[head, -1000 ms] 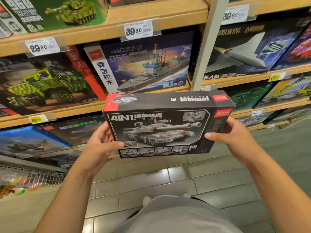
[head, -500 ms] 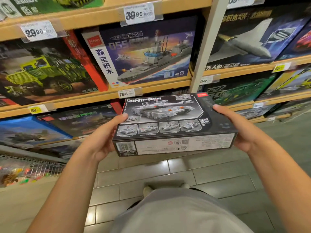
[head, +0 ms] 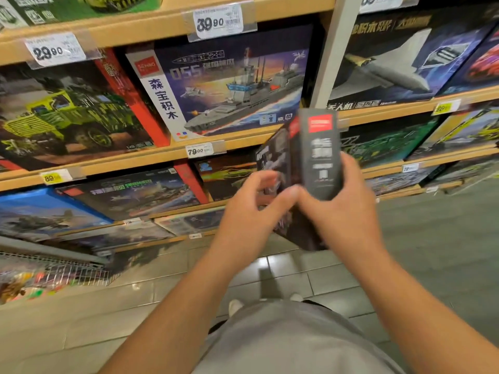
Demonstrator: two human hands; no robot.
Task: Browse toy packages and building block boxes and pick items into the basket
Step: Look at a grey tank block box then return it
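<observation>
Flipped up on end now, the dark tank box (head: 314,168), where half a second ago it lay flat with the barcode edge toward the camera and a second ago showed its full tank picture. Turned so a narrow side panel with the red logo faces the head view, printed face angled off to the left and smeared by motion blur. Reads as browsing, checking each side, not yet a pick; no basket anywhere in view, so nothing dropped in so far. Held out in front of the shelf (head: 162,157), at the level of the 79.00 price tag (head: 199,151), below the warship box (head: 232,85) and just beside the white upright (head: 332,58). Right hand (head: 343,211) wrapped round the lower half of the box, fingers (head: 351,171) curled up the far side, thumb across the near edge: a firm grip. Left hand (head: 251,209) close against the box's printed face, fingers half curled and spread loosely; contact with the cardboard hard to confirm through the blur, possibly mid-regrip. Likely next: another turn, or a swing toward wherever the basket sits.
</observation>
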